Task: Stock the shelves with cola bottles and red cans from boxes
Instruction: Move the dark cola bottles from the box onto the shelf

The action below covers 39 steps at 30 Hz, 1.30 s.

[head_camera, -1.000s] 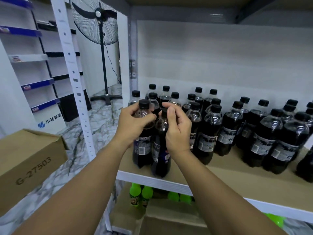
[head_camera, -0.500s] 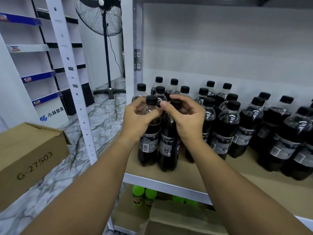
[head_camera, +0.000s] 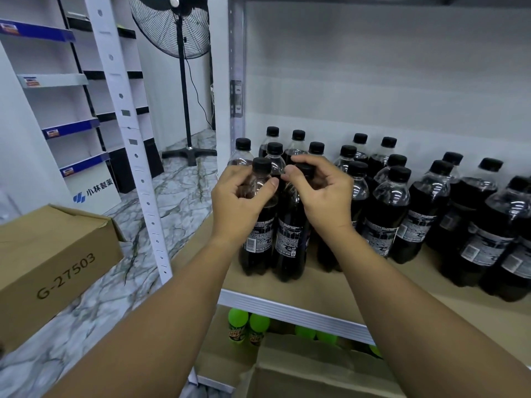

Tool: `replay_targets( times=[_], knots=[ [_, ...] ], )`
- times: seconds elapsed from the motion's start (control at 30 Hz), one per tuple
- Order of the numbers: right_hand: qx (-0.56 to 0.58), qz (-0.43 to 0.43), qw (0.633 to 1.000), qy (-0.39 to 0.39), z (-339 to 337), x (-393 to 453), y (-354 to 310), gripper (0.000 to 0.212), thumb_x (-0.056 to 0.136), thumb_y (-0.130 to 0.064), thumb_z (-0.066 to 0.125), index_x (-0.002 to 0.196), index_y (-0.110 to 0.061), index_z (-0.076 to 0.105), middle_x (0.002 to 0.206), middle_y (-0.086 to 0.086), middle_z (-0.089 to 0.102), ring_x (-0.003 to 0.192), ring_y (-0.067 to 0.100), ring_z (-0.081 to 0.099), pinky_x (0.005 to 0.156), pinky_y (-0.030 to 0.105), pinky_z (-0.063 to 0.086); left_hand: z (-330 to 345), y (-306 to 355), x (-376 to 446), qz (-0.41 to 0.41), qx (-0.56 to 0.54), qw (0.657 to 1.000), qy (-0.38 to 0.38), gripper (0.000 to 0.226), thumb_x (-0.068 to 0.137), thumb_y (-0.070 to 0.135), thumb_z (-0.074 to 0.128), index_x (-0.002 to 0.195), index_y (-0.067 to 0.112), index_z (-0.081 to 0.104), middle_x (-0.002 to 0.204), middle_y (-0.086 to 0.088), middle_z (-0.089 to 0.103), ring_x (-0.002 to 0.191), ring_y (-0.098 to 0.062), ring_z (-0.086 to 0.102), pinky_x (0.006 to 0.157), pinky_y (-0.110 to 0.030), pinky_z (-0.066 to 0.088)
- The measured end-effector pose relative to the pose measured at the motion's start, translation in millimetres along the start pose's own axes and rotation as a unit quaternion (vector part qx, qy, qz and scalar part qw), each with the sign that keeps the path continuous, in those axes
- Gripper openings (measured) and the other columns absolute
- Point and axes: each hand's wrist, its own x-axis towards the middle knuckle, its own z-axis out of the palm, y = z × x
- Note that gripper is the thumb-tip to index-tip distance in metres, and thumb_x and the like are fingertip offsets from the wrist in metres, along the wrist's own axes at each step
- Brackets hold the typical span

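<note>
Nearest, an open cardboard box was seen below the shelf. At the shelf's front left corner two cola bottles stood touching each other, just in front of the rows of stocked bottles. The left hand was closed round the shoulder of the left bottle, and the right hand was curled over the neck of the right one, probably so that both could be set down upright and aligned. Their label text was too small to be read. At the left, a closed box was marked "G-27503". Farther away, a white display stand carried "小林製薬", beside a standing fan.
</note>
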Motion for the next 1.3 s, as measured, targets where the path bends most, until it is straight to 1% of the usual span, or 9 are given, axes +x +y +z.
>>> replay_targets(
  times=[0.27, 0.43, 0.67, 0.8, 0.97, 1.07, 1.17, 1.23, 1.3],
  knots=[
    [-0.024, 0.016, 0.999, -0.025, 0.1, -7.9, -11.0, 0.016, 0.099, -0.020, 0.064, 0.113, -0.013, 0.068, 0.096, 0.002, 0.075, 0.089, 0.012, 0.076, 0.086, 0.037, 0.059, 1.4, 0.2, -2.1, 0.010, 0.027, 0.999, 0.022, 0.018, 0.085, 0.020, 0.083, 0.101, 0.023, 0.075, 0.092, 0.010, 0.064, 0.082, 0.001, 0.061, 0.076, -0.012, 0.045],
    [-0.066, 0.021, 0.997, -0.029, -1.6, -9.9, -14.4, 0.027, 0.098, -0.036, 0.064, 0.120, -0.022, 0.069, 0.106, -0.009, 0.074, 0.101, 0.011, 0.072, 0.093, 0.044, 0.057, 0.0, 1.5, -2.7, 0.008, 0.030, 0.999, 0.021, 0.019, 0.084, 0.024, 0.085, 0.101, 0.023, 0.075, 0.092, 0.012, 0.065, 0.083, 0.000, 0.062, 0.078, -0.014, 0.047],
    [-0.186, -0.031, 0.982, -0.021, -25.9, -36.3, -41.2, 0.043, 0.098, -0.029, 0.066, 0.139, -0.018, 0.059, 0.148, -0.003, 0.051, 0.139, 0.006, 0.045, 0.115, 0.016, 0.033, -15.3, 16.9, -29.4, -0.035, 0.078, 0.996, -0.006, 0.064, 0.087, 0.047, 0.078, 0.143, 0.028, 0.055, 0.133, 0.010, 0.049, 0.126, -0.009, 0.053, 0.110, -0.027, 0.045],
    [-0.225, -0.035, 0.973, -0.028, -59.3, -86.0, -55.8, 0.036, 0.096, -0.024, 0.069, 0.130, -0.014, 0.064, 0.138, 0.000, 0.052, 0.131, 0.003, 0.046, 0.108, 0.010, 0.031, -30.9, 33.2, -88.1, -0.010, 0.112, 0.993, -0.023, 0.052, 0.091, 0.037, 0.076, 0.138, 0.034, 0.054, 0.123, 0.010, 0.044, 0.121, -0.012, 0.049, 0.105, -0.022, 0.042],
    [-0.277, 0.036, 0.957, -0.084, -126.4, -178.8, -54.3, 0.028, 0.092, -0.020, 0.075, 0.119, -0.017, 0.069, 0.120, 0.000, 0.055, 0.116, 0.008, 0.053, 0.101, 0.006, 0.032, -49.3, 20.7, -181.7, -0.042, 0.146, 0.975, -0.160, 0.039, 0.092, 0.042, 0.074, 0.128, 0.043, 0.059, 0.111, 0.016, 0.048, 0.110, -0.006, 0.050, 0.097, -0.031, 0.044],
    [-0.343, 0.099, 0.927, -0.113, -174.4, -239.4, -43.9, 0.032, 0.087, -0.023, 0.080, 0.118, -0.021, 0.071, 0.117, 0.002, 0.056, 0.117, 0.020, 0.053, 0.106, 0.024, 0.037, -63.0, -5.0, -229.5, -0.103, 0.224, 0.932, -0.265, 0.046, 0.085, 0.060, 0.073, 0.127, 0.057, 0.054, 0.117, 0.011, 0.046, 0.118, -0.019, 0.046, 0.105, -0.044, 0.045],
    [-0.417, 0.195, 0.878, -0.136, -218.8, -293.4, -34.7, 0.039, 0.081, -0.031, 0.084, 0.118, -0.029, 0.073, 0.118, 0.004, 0.053, 0.116, 0.030, 0.053, 0.103, 0.044, 0.043, -73.7, -21.4, -269.4, -0.179, 0.326, 0.851, -0.370, 0.067, 0.076, 0.074, 0.069, 0.138, 0.058, 0.048, 0.141, 0.004, 0.041, 0.140, -0.032, 0.035, 0.116, -0.049, 0.032],
    [-0.452, 0.262, 0.838, -0.155, -242.5, -321.2, -32.5, 0.044, 0.077, -0.035, 0.086, 0.120, -0.031, 0.073, 0.125, 0.010, 0.052, 0.122, 0.036, 0.049, 0.107, 0.044, 0.040, -79.9, -27.2, -287.9, -0.219, 0.372, 0.794, -0.427, 0.080, 0.081, 0.063, 0.074, 0.152, 0.044, 0.041, 0.161, -0.004, 0.033, 0.153, -0.037, 0.019, 0.122, -0.048, 0.018],
    [-0.495, 0.335, 0.775, -0.207, -260.5, -340.7, -32.5, 0.055, 0.077, -0.041, 0.085, 0.129, -0.033, 0.068, 0.135, 0.013, 0.051, 0.134, 0.035, 0.041, 0.110, 0.040, 0.035, -87.3, -35.4, -301.0, -0.252, 0.401, 0.743, -0.472, 0.087, 0.087, 0.047, 0.078, 0.159, 0.036, 0.030, 0.167, -0.010, 0.028, 0.156, -0.037, 0.014, 0.121, -0.044, 0.023]
  ],
)
